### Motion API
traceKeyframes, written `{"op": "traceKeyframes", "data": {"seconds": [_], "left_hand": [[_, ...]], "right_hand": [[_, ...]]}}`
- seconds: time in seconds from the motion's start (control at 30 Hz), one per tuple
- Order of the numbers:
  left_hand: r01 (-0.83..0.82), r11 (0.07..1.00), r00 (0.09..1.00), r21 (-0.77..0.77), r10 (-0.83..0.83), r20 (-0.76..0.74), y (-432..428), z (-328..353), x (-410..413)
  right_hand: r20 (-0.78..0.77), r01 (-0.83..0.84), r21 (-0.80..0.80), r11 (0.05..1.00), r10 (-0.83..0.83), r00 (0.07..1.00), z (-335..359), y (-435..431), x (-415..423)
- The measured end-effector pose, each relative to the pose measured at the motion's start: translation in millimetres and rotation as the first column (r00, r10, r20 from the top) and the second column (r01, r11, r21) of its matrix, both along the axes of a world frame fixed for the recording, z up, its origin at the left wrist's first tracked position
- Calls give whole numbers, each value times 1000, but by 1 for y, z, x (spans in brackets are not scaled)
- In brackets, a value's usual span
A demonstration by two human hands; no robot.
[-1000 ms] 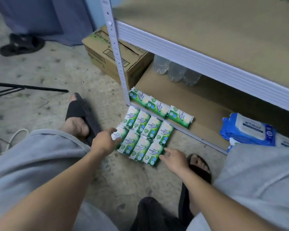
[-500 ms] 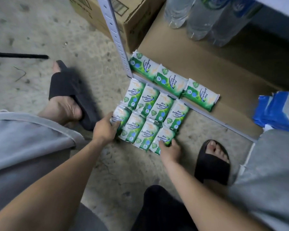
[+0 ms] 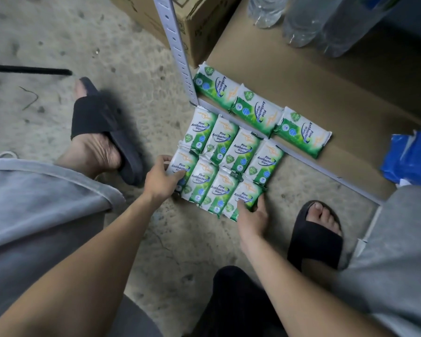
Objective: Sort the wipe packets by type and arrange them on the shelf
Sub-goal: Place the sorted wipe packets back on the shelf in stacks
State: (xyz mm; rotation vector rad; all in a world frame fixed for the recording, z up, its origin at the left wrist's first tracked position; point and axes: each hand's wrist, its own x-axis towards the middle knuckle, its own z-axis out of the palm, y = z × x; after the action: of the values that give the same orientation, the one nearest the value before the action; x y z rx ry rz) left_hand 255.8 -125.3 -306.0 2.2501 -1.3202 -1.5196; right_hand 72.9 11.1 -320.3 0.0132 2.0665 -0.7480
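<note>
Several green-and-white pine antibacterial wipe packets (image 3: pixel 229 161) lie in two rows on the concrete floor, against the shelf's front rail. My left hand (image 3: pixel 161 178) grips the near-left packet (image 3: pixel 184 166), thumb on top. My right hand (image 3: pixel 252 216) holds the near-right packet (image 3: pixel 247 195) at its lower end, fingers curled round its edge. Three more green packets (image 3: pixel 258 110) lie in a line on the brown bottom shelf board (image 3: pixel 338 98). Blue wipe packs (image 3: pixel 411 164) sit on the shelf at the right edge.
A grey perforated shelf post (image 3: pixel 178 52) stands just left of the packets. A cardboard box (image 3: pixel 192 18) sits behind it. Clear water bottles (image 3: pixel 309 18) stand at the back of the shelf. My feet in black slippers (image 3: pixel 107 127) flank the packets; a black rod (image 3: pixel 29 70) lies left.
The view has dropped closer to the floor packets. My right hand moved in from beside the block and took hold of the near-right packet; my left hand stays on the near-left one.
</note>
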Motion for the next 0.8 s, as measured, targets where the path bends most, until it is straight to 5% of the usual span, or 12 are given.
{"op": "traceKeyframes", "data": {"seconds": [0.3,0.43,0.8], "left_hand": [[-17,996,995,86,25,-94,-9,1,11],[62,998,994,4,-62,85,-5,13,14],[60,980,993,-188,-40,108,25,84,12]], "right_hand": [[34,-122,59,991,121,992,-26,8,-24],[31,-202,65,977,200,979,-9,6,-31],[44,-270,37,962,268,962,62,23,-71]]}}
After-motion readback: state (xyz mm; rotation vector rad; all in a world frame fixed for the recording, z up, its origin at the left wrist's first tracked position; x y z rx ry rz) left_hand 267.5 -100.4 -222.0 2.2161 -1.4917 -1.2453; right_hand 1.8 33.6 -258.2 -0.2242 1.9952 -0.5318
